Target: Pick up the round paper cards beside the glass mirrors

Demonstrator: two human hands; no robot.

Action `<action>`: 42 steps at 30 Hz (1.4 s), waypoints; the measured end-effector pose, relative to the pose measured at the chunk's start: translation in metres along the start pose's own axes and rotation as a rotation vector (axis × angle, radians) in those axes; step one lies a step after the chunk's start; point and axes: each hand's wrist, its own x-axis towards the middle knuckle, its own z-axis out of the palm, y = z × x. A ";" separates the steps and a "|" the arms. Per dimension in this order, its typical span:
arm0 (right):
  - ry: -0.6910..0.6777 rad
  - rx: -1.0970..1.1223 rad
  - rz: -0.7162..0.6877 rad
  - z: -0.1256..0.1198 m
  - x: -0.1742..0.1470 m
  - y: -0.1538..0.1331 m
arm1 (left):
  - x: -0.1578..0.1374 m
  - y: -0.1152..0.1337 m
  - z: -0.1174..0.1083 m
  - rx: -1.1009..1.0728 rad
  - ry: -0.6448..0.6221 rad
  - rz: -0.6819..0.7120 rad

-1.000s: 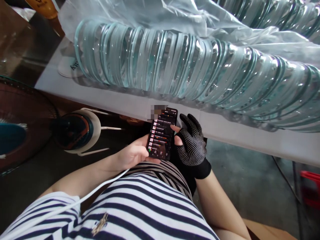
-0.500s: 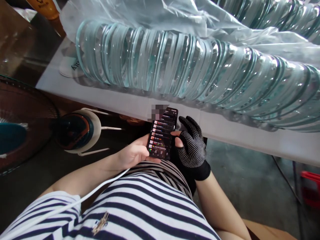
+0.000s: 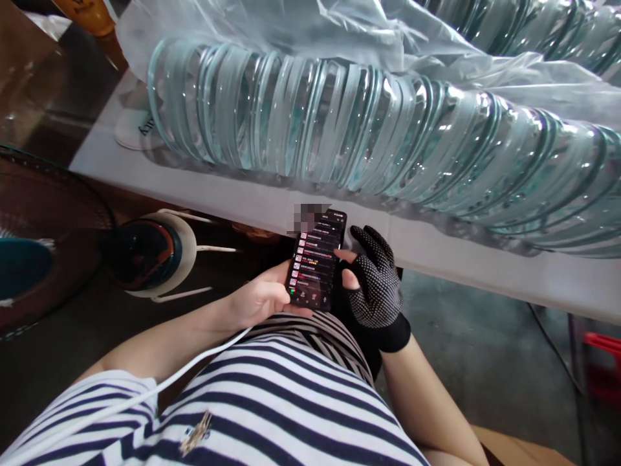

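Glossy glass-fronted phone (image 3: 315, 266), dotted knit glove (image 3: 376, 288) — seemingly rubber-studded — beside shiny glass discs (image 3: 369, 129) under clear plastic film (image 3: 301, 29).

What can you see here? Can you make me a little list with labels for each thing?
left hand: bare left hand holds a phone from the side
right hand: right hand in a black dotted glove, bare thumb tip on the phone screen
table: white table in front of the person
on the table: long row of round glass discs standing on edge, clear plastic sheet over the back
left side: fan by the floor
clothes: striped shirt with a white cable across it
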 end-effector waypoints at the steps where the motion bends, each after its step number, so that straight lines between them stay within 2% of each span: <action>1: -0.003 -0.033 0.005 0.001 0.000 0.001 | 0.000 0.000 0.000 0.004 0.006 0.002; 10: -0.002 -0.068 -0.013 0.005 -0.001 0.003 | 0.002 -0.003 -0.005 0.013 -0.016 0.015; 17: 0.037 0.130 0.006 -0.001 0.000 -0.001 | 0.000 -0.002 -0.001 -0.011 -0.024 0.018; 23: 0.026 -0.019 0.006 0.003 -0.001 0.003 | 0.000 -0.001 -0.001 0.026 0.004 -0.004; 42: 0.012 -0.058 -0.001 0.004 0.000 0.003 | 0.002 -0.007 -0.008 -0.009 -0.012 0.023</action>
